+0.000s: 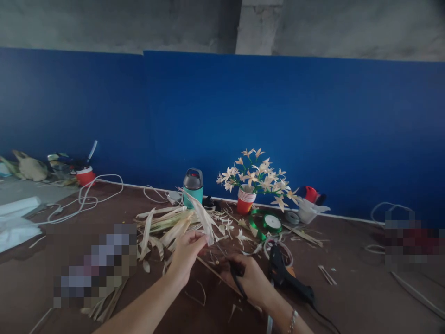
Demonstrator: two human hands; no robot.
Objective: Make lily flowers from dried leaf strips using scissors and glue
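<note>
My left hand (187,253) pinches the lower end of a pale dried corn husk (201,213), which stands up from the fingers. In my right hand (248,278) are scissors with black handles (237,278); a thin blade points toward the husk, close to its lower end. Beneath both hands a narrow wooden strip (217,272) lies slantwise on the brown table. More dried husks (167,222) are heaped just beyond my left hand. Small cut husk flowers (241,237) and scraps lie past my right hand.
Red paper cups (246,204) hold a bunch of husk flowers (259,176). A teal container (193,188) stands behind the heap. Right of my hands lie a black glue gun (290,278), a green ribbon spool (272,223) and a clear tape ring (287,253). White cables (83,199) cross the left side.
</note>
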